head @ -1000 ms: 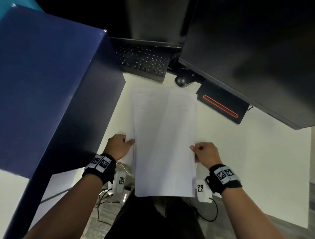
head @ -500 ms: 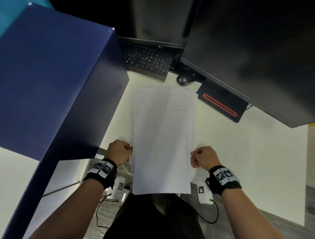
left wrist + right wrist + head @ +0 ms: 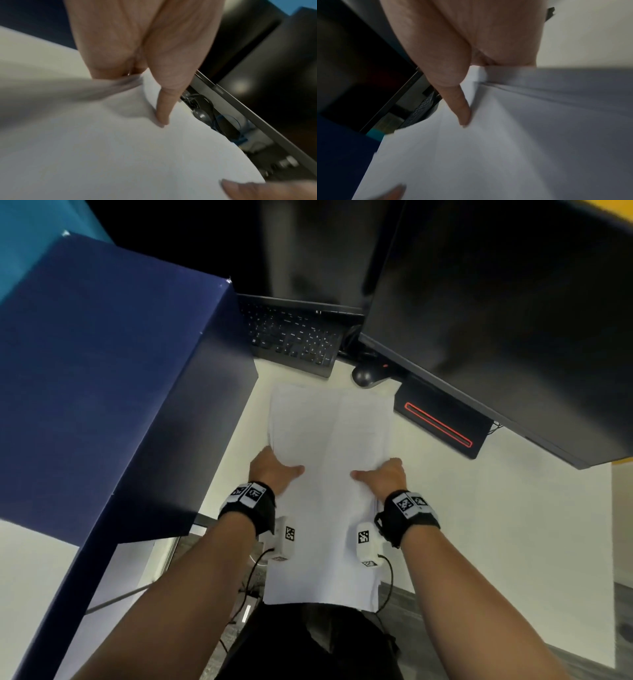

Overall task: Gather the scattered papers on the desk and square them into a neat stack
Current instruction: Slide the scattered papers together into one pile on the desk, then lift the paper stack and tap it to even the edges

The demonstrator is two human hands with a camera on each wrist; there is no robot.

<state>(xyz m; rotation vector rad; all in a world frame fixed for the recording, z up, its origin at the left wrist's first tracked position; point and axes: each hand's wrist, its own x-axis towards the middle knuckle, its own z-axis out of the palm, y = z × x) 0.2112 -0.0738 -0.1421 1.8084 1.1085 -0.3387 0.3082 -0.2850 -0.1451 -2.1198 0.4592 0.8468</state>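
A stack of white papers (image 3: 329, 440) runs lengthwise away from me over the white desk (image 3: 479, 508), its near end hanging past the desk edge. My left hand (image 3: 275, 467) grips the stack's left edge, thumb on top and fingers hidden underneath. My right hand (image 3: 382, 474) grips the right edge the same way. In the left wrist view the thumb presses the papers (image 3: 120, 148); the right wrist view shows the same on the papers (image 3: 488, 148). Sheet edges at the far end are slightly uneven.
A black keyboard (image 3: 294, 337) and a black mouse (image 3: 363, 375) lie just beyond the papers. A dark monitor (image 3: 513, 320) overhangs the right, with a black box with a red stripe (image 3: 442, 422) under it. A blue partition (image 3: 102, 388) stands close on the left.
Both hands moved inward onto the stack's sides, thumbs now laid on top of the sheets. The stack sits further out over the desk edge toward me.
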